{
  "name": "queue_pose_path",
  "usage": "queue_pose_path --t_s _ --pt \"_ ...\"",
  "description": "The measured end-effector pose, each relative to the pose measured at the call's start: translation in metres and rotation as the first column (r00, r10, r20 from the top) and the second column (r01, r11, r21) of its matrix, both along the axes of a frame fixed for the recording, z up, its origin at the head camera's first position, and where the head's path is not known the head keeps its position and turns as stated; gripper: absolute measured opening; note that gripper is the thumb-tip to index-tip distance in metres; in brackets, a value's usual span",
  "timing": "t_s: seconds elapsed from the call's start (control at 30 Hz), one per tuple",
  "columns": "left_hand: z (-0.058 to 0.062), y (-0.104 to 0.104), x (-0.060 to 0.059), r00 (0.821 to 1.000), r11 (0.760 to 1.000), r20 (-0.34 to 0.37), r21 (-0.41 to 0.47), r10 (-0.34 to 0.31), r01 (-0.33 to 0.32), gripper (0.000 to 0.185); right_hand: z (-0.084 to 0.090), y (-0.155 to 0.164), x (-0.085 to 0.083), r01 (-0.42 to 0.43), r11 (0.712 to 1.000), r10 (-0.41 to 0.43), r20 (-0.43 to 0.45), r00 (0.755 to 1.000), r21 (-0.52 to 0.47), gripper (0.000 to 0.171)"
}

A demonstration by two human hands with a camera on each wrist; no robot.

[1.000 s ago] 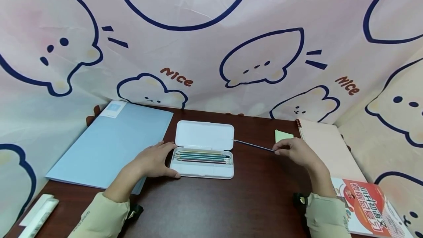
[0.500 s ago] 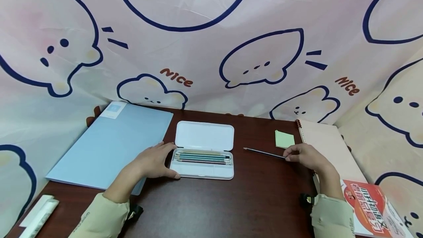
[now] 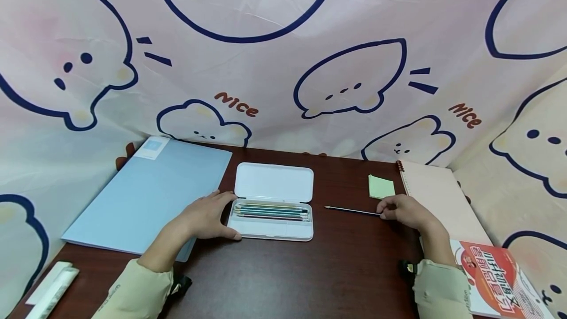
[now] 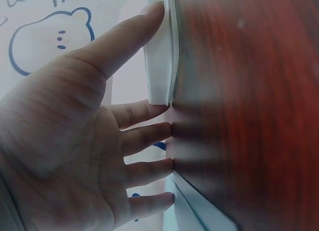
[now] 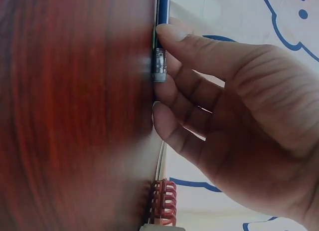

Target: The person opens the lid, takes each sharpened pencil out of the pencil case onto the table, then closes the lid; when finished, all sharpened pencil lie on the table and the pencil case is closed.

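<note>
On the table [image 3: 345,270], 2 hands: left [image 3: 204,218] spread against 1 pencil case [image 3: 272,201], right [image 3: 400,209] pinching 1 pencil [image 3: 352,210].

dark wood table [image 3: 310,274], blue folder [image 3: 146,193], pencil case [image 3: 272,201], pencil [image 3: 352,210], notebook [image 3: 436,196]

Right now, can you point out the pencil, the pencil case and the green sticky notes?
pencil [image 3: 352,210], head view, middle of its shaft on the table.
pencil case [image 3: 273,182], head view, inside of its open lid.
green sticky notes [image 3: 380,186], head view, centre of the top sheet.
</note>
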State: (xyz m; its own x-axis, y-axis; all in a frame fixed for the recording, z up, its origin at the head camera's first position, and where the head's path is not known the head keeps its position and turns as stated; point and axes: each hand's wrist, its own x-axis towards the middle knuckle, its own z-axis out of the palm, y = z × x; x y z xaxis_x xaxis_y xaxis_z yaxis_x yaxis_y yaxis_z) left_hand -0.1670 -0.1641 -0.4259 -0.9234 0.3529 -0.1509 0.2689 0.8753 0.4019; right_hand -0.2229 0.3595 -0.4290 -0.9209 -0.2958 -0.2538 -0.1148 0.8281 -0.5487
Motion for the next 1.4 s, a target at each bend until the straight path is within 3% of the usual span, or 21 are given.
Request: queue_pose_path --t_s 0.23,0.43,0.63,0.77,0.9,1.27,1.4 --pt "-0.002 0.0 0.0 1.0 1.0 -0.001 0.002 0.006 -0.006 0.1 0.005 -0.002 0.002 0.013 1.0 -0.014 0.015 1.0 0.028 0.007" --pt "-0.003 0.001 -0.001 1.0 1.0 -0.001 0.003 0.007 -0.007 0.1 0.013 -0.005 0.006 0.037 0.997 -0.035 -0.022 0.999 0.069 0.017" --pt "-0.004 0.0 -0.001 1.0 1.0 -0.003 0.002 0.01 -0.01 0.1 0.016 -0.024 0.003 -0.026 0.996 0.034 -0.101 0.994 0.08 0.025" --pt "-0.005 0.0 -0.001 1.0 1.0 -0.007 0.009 0.003 -0.003 0.1 0.021 -0.045 0.005 -0.058 0.993 0.079 -0.205 0.976 0.104 0.025" --pt "-0.005 0.0 -0.002 1.0 1.0 -0.014 0.015 0.007 -0.006 0.1 0.027 -0.076 0.01 -0.127 0.99 0.138 -0.278 0.951 0.058 0.025" --pt "-0.006 -0.002 -0.003 0.999 1.0 -0.033 0.022 0.023 -0.022 0.1 0.03 -0.164 0.017 -0.326 0.944 0.326 -0.265 0.908 0.044 0.022" --pt "-0.005 0.0 -0.003 0.998 1.0 -0.052 0.015 0.021 -0.021 0.099 0.029 -0.188 0.016 -0.348 0.935 0.353 -0.227 0.908 0.061 0.024"
